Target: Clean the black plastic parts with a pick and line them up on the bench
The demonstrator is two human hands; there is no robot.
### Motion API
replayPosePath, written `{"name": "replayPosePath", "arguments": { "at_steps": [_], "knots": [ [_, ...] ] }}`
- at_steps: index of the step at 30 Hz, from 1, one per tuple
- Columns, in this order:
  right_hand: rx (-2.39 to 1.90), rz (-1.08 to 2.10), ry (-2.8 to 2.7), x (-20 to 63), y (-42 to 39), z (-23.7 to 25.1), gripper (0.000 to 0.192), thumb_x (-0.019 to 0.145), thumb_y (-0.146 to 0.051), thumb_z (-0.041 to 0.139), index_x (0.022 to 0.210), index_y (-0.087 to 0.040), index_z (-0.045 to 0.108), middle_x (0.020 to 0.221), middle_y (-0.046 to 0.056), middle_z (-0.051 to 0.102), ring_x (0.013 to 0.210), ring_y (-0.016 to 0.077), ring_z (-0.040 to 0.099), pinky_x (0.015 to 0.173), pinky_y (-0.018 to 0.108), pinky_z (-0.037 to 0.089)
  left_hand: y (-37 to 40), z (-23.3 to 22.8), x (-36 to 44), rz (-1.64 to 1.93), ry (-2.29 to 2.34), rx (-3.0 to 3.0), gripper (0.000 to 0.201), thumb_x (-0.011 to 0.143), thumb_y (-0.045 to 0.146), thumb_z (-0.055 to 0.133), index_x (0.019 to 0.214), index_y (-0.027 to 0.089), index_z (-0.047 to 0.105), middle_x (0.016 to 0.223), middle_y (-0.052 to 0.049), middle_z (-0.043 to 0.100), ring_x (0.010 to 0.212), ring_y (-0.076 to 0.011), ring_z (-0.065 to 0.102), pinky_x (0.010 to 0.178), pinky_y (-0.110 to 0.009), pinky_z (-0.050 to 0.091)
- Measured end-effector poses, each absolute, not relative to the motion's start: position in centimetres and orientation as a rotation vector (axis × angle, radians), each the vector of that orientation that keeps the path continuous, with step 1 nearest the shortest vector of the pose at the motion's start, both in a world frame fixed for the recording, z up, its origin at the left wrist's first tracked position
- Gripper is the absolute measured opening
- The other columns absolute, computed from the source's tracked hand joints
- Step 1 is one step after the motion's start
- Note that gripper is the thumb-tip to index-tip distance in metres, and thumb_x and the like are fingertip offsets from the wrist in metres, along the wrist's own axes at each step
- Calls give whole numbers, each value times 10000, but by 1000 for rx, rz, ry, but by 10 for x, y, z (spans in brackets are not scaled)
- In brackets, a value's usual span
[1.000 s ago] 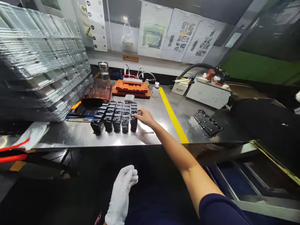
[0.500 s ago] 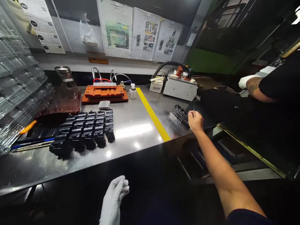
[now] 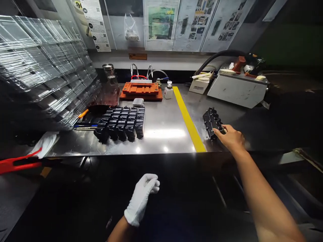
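Observation:
My bare right hand has its thumb and fingers closed on the near end of a black ribbed plastic part. That part rests on the metal bench, right of the yellow tape, and my fingers hide its near right corner. In front of the bench edge hangs my left hand in a white glove, its fingers curled together around nothing that I can see. Several more black plastic parts stand in close rows on the left of the bench.
Stacked clear plastic trays lean at the far left. Behind the rows sits an orange fixture, beside a small white bottle. A grey box-shaped machine stands at back right. Red-handled pliers show lower left.
The view has swung left. My right hand, closed beside the black part before, now grips its near end, and the part shows a more solid face. My left hand keeps its curled shape.

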State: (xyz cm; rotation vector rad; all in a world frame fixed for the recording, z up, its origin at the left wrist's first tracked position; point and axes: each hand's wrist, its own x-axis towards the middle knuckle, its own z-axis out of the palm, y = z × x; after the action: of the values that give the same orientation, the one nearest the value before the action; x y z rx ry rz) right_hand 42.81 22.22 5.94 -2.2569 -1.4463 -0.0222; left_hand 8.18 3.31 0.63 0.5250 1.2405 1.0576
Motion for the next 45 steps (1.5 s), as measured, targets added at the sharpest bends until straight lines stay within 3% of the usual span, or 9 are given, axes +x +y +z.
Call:
{"name": "replayPosePath", "arguments": {
  "at_steps": [4,8,12,14,18,24,28,32,45],
  "knots": [
    [-1949,391,-1329,387,202,63,383,642,-526,657,825,-191,633,632,49,622,574,200,557,541,308,412,38,13,82,1029,1253,541,377,720,403,743,954,121,657,800,-56,683,674,-125,612,711,-286,500],
    [-1678,877,-1510,321,141,49,428,679,-587,624,851,-197,588,622,10,605,547,165,545,519,281,420,53,25,90,1063,1225,605,525,776,393,688,1219,128,588,1022,-123,709,768,-161,650,714,-304,522],
    [-1470,1210,-2006,274,92,41,365,787,-543,597,925,-205,594,695,-3,630,593,147,562,554,259,428,61,31,90,1187,1277,879,411,848,397,606,1198,182,620,1120,-87,700,932,-191,654,817,-295,517],
    [-1420,1140,-2174,265,89,43,334,857,-526,530,965,-215,588,751,3,646,641,155,584,600,267,438,57,31,84,1198,1308,947,378,857,382,597,1187,201,633,1139,-60,699,1011,-206,645,892,-299,505],
    [-1535,648,-2233,263,113,45,309,976,-392,334,1018,-216,585,888,49,666,789,182,618,694,278,431,39,26,67,1071,1355,923,514,843,438,602,1308,221,577,1122,-50,715,945,-229,677,844,-332,545],
    [-1593,230,-2461,250,135,35,333,996,-374,331,1061,-216,617,934,65,695,808,193,613,620,265,339,21,14,58,1040,1425,907,603,807,450,651,1353,217,546,1161,-45,714,940,-213,686,841,-294,546],
    [-1656,156,-2525,242,136,33,368,995,-406,312,1008,-176,600,774,62,685,647,194,579,567,282,260,21,13,58,1073,1390,935,548,818,424,635,1322,218,576,1256,-36,669,1014,-201,666,902,-268,516],
    [-1532,117,-2552,243,137,31,378,988,-392,339,853,-185,625,831,64,687,699,176,585,580,280,264,22,15,57,1067,1391,965,512,837,396,611,1315,217,582,1266,-22,664,1068,-194,646,952,-261,485],
    [-1445,-27,-2568,246,145,39,455,978,-437,375,781,-184,698,749,55,703,662,151,597,546,275,233,22,14,56,1034,1419,943,527,825,373,631,1327,225,575,1220,-16,690,1080,-207,645,969,-273,478]
  ]
}}
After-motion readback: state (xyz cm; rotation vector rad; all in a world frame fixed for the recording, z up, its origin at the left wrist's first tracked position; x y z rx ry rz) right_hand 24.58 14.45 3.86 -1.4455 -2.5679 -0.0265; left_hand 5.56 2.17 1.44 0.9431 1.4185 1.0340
